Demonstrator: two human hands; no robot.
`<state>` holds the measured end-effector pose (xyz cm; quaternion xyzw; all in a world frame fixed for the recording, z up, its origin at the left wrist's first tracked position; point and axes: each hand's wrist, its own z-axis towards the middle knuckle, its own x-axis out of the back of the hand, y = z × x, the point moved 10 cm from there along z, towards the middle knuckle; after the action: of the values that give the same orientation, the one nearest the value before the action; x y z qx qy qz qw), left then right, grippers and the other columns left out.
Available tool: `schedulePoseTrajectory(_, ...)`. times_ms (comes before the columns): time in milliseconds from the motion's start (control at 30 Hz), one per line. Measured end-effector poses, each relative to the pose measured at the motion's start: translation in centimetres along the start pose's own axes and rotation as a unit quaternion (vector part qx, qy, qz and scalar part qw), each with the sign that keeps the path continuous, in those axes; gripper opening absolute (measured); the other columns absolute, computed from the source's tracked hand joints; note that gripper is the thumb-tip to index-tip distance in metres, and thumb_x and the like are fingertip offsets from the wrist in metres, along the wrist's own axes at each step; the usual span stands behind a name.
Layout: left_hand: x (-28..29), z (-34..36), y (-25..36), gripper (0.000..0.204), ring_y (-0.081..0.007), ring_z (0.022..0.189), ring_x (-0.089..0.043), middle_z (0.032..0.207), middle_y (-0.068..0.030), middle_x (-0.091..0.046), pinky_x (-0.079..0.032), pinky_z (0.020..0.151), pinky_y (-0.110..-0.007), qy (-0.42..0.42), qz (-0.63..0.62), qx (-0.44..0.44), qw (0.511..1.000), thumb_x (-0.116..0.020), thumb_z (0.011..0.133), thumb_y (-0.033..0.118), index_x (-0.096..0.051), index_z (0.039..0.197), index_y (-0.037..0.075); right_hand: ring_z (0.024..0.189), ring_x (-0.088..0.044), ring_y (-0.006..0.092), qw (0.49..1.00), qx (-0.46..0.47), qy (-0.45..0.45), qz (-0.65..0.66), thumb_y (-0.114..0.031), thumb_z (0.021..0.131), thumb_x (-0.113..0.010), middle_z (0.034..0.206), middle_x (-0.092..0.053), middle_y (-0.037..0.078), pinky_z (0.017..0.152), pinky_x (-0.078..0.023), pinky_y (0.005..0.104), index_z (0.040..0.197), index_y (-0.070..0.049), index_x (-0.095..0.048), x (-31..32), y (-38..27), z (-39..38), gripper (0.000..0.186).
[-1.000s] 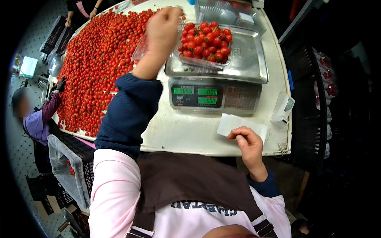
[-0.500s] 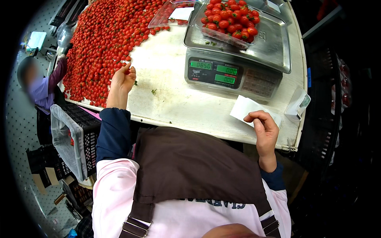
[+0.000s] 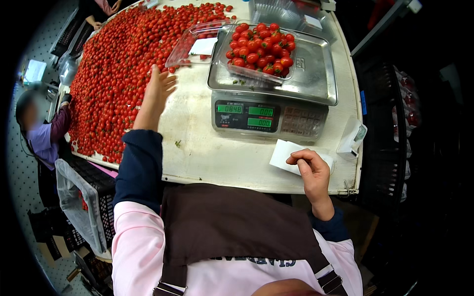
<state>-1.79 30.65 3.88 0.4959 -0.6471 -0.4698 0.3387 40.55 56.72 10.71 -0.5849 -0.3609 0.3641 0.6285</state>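
Note:
My left hand (image 3: 157,93) is open over the edge of the heap of cherry tomatoes (image 3: 111,89), its fingers spread and nothing visible in them. Just beyond its fingertips is a clear plastic lid (image 3: 183,49) with a white label (image 3: 203,47) on it. To the right, a clear plastic box (image 3: 291,66) full of cherry tomatoes (image 3: 259,49) sits on the steel pan of a digital scale (image 3: 269,116). My right hand (image 3: 314,172) is closed, fingers curled, above a white paper sheet (image 3: 285,154); whatever it may hold is hidden.
A small white dispenser (image 3: 351,138) stands at the table's right edge. Empty clear boxes (image 3: 276,15) are stacked behind the scale. A lined black crate (image 3: 101,197) is at left, below the table (image 3: 197,160). Another person (image 3: 44,130) works at the far left.
My left hand has gone from a pinch at the heap's edge to spread fingers nearer the lid. My right hand keeps its curled pose by the paper. The whole view has shifted slightly.

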Motion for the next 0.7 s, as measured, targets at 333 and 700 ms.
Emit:
schedulePoseTrajectory(333,-16.2,-8.4,13.4,0.056,-0.0257,0.125,-0.051,0.137,-0.0156,-0.051,-0.040,0.106,-0.038,-0.002,-0.002,-0.426,0.905,-0.047,0.107,0.038,-0.036,0.147,0.000,0.111,-0.065,0.0311,0.933,0.221,0.025,-0.283,-0.008,0.095,-0.059,0.122,-0.066,0.018,0.099,-0.049,0.0368,0.124,-0.001,-0.063,0.0,-9.4,12.8,0.030)
schedulePoseTrajectory(700,-18.8,-10.8,13.5,0.052,-0.0255,0.129,-0.050,0.139,-0.0172,-0.051,-0.038,0.110,-0.037,-0.060,0.057,-0.474,0.877,-0.049,0.107,0.025,-0.035,0.149,-0.002,0.134,-0.046,0.0386,0.833,0.365,-0.067,-0.410,-0.017,0.090,-0.067,0.141,-0.052,0.019,0.111,-0.039,0.0482,0.127,-0.001,-0.062,-6.3,-7.0,19.3,0.040)
